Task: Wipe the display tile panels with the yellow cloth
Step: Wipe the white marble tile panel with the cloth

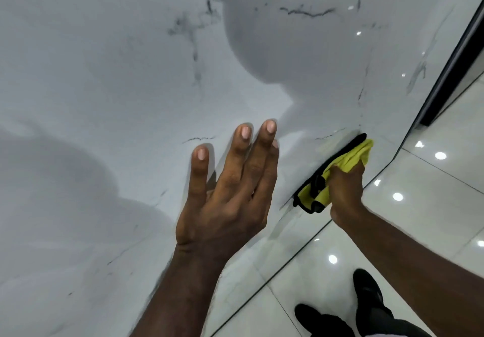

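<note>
Near the tile panel's [131,100] lower edge, the right hand [345,192] grips the yellow cloth [348,158]; left hand [225,197] fingers [243,148] straight, slightly spread.

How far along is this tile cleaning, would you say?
In hand: the right hand grips the yellow cloth against the marble-look tile panel low down, near the floor; the left hand is open beside it. Done: cannot be judged, the glossy panel shows no wipe marks or dirt. Left: any other panels lie outside the view.

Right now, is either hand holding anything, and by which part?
The right hand grips the cloth by its bunched middle, against the panel. The left hand holds nothing.
</note>
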`<state>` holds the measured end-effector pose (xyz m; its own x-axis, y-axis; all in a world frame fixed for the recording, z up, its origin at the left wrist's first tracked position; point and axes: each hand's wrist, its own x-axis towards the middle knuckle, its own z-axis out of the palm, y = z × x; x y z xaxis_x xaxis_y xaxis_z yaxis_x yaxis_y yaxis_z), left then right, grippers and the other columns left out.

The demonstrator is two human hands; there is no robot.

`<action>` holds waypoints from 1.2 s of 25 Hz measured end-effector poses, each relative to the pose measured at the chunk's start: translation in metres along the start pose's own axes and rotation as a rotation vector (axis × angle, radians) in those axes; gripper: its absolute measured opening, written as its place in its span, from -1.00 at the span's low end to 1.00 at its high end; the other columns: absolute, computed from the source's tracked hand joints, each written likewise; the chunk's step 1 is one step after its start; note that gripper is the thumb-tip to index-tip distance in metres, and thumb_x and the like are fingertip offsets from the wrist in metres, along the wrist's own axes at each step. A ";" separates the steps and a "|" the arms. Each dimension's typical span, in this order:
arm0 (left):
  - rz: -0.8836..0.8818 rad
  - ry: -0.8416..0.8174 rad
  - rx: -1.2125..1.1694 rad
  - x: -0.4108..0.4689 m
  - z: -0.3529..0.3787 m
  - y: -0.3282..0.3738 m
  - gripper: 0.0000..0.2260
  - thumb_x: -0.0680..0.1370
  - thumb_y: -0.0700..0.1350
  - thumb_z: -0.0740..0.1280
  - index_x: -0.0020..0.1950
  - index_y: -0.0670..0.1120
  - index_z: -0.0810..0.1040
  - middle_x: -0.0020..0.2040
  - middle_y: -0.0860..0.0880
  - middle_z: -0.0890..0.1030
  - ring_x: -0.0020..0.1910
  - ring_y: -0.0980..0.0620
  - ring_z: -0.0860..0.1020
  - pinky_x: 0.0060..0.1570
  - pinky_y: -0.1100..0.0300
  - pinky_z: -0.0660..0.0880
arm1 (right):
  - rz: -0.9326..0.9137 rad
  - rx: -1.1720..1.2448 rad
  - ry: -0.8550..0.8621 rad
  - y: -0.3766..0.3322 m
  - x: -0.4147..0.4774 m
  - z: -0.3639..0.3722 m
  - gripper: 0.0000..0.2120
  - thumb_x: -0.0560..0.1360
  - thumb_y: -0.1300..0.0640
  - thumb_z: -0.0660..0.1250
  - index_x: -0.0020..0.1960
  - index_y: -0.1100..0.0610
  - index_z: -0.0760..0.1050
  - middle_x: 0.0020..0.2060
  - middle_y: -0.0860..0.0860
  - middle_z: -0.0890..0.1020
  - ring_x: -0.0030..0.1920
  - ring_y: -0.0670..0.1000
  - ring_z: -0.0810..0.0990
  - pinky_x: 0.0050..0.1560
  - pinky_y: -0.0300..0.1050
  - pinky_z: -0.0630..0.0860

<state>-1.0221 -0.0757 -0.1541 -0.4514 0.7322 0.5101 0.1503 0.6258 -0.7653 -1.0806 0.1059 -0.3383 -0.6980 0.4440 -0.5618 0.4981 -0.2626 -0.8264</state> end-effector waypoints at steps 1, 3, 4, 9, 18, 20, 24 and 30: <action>0.000 -0.002 0.007 0.000 0.000 0.000 -0.48 0.64 0.00 0.39 0.61 -0.07 0.52 0.60 -0.04 0.50 0.59 -0.08 0.44 0.64 -0.29 0.17 | -0.072 -0.012 0.000 -0.001 -0.007 -0.001 -0.35 0.68 0.13 0.24 0.69 -0.15 0.08 0.43 -0.02 0.50 0.36 0.08 0.51 0.34 0.01 0.43; 0.005 0.008 0.009 0.001 0.003 0.001 -0.49 0.65 -0.01 0.39 0.60 -0.08 0.53 0.60 -0.04 0.51 0.58 -0.09 0.45 0.63 -0.30 0.19 | -0.208 -0.028 0.010 0.004 -0.018 -0.003 -0.32 0.69 0.12 0.28 0.69 -0.15 0.05 0.55 -0.04 0.42 0.38 0.01 0.47 0.38 -0.05 0.39; 0.003 0.015 0.007 0.001 0.003 0.001 -0.50 0.65 -0.02 0.38 0.60 -0.08 0.53 0.59 -0.04 0.51 0.58 -0.10 0.46 0.63 -0.30 0.20 | -0.192 -0.027 -0.003 0.006 -0.017 -0.005 -0.32 0.68 0.12 0.28 0.68 -0.18 0.05 0.53 -0.05 0.44 0.35 0.02 0.48 0.37 -0.04 0.40; -0.006 0.010 -0.005 0.001 0.000 0.001 -0.50 0.64 -0.04 0.39 0.59 -0.11 0.54 0.62 -0.08 0.47 0.60 -0.13 0.43 0.63 -0.27 0.18 | -0.108 -0.007 -0.002 -0.017 -0.031 0.003 -0.27 0.60 0.21 0.23 0.68 -0.19 0.10 0.47 0.02 0.48 0.36 0.13 0.51 0.41 0.08 0.46; -0.215 -0.079 -0.268 -0.012 -0.049 -0.041 -0.55 0.61 -0.06 0.36 0.50 -0.13 0.61 0.73 -0.10 0.29 0.75 -0.15 0.12 0.69 -0.23 -0.32 | -0.643 0.133 0.028 -0.077 -0.127 0.008 -0.23 0.56 0.26 0.35 0.58 -0.33 0.20 0.46 -0.26 0.42 0.37 -0.16 0.46 0.29 -0.24 0.45; -0.246 -0.046 -0.255 -0.027 -0.065 -0.067 -0.54 0.60 -0.06 0.38 0.49 -0.11 0.62 0.74 -0.09 0.26 0.76 -0.12 0.08 0.68 -0.25 -0.31 | -0.635 0.218 0.062 -0.096 -0.140 0.018 -0.26 0.54 0.28 0.28 0.56 -0.32 0.23 0.42 -0.20 0.43 0.32 -0.12 0.48 0.19 -0.22 0.49; -0.305 0.024 -0.206 -0.069 -0.094 -0.122 -0.54 0.60 -0.04 0.36 0.51 -0.08 0.61 0.75 -0.10 0.24 0.75 -0.15 0.10 0.69 -0.30 -0.25 | -0.840 0.138 0.035 -0.103 -0.223 0.044 -0.21 0.53 0.26 0.29 0.60 -0.32 0.18 0.50 -0.07 0.39 0.44 0.04 0.43 0.43 0.02 0.42; -0.356 0.057 -0.229 -0.129 -0.123 -0.162 -0.51 0.58 -0.04 0.38 0.52 -0.09 0.60 0.75 -0.13 0.23 0.75 -0.15 0.13 0.69 -0.36 -0.18 | -0.740 0.265 0.066 -0.117 -0.263 0.068 -0.30 0.56 0.06 0.27 0.62 -0.37 0.19 0.47 -0.08 0.39 0.48 0.06 0.40 0.48 0.07 0.39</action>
<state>-0.8799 -0.2387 -0.0480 -0.4623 0.4694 0.7523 0.1882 0.8810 -0.4341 -0.9897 -0.0382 -0.0963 -0.7643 0.6306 0.1346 -0.2291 -0.0704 -0.9709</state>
